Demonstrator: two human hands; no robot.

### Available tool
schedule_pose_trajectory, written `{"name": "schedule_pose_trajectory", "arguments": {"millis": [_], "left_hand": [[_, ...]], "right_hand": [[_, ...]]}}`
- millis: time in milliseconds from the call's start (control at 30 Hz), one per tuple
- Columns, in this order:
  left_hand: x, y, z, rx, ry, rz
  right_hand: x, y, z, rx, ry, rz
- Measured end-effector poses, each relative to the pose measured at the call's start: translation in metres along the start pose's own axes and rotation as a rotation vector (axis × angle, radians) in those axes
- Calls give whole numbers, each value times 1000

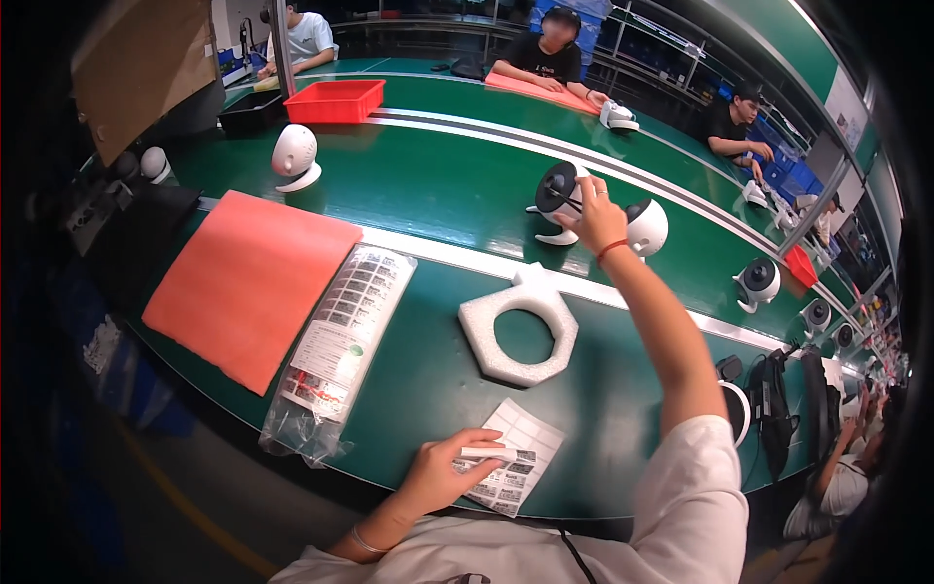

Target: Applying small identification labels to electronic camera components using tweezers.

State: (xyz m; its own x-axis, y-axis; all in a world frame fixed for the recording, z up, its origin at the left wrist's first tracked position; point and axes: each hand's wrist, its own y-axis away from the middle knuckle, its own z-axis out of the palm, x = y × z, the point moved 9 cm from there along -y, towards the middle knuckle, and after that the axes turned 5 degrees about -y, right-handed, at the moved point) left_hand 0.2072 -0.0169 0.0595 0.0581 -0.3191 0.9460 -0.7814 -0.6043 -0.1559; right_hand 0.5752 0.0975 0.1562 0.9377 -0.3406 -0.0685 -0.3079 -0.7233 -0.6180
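Note:
My right hand (595, 216) is stretched out to a white round-headed camera (558, 187) with a black front, on the green belt. Its fingers are closed on the camera's head, and a thin black tool-like piece (566, 202) shows by the fingertips. Near the front edge, my left hand (449, 471) pinches a sheet of labels (530, 446), a strip of it curled up between thumb and fingers. Ahead of that hand lies a white foam ring (470, 326) with a hexagonal outline. Another white camera (649, 228) stands just right of my right hand, partly hidden by it.
An orange foam mat (253, 282) and a bagged stack of labels (341, 331) lie at left. More white cameras (294, 156) stand along the belt (418, 175). A red tray (336, 101) sits at the back. Black items (772, 409) lie at right. Other people work across the belt.

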Motion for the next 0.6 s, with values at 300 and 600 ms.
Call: {"name": "schedule_pose_trajectory", "arguments": {"millis": [300,600], "left_hand": [[-3,1,1,-13,55,-22],[-5,1,0,0,41,-36]], "right_hand": [[121,104,1,-881,491,-109],[162,116,19,-947,489,114]]}}
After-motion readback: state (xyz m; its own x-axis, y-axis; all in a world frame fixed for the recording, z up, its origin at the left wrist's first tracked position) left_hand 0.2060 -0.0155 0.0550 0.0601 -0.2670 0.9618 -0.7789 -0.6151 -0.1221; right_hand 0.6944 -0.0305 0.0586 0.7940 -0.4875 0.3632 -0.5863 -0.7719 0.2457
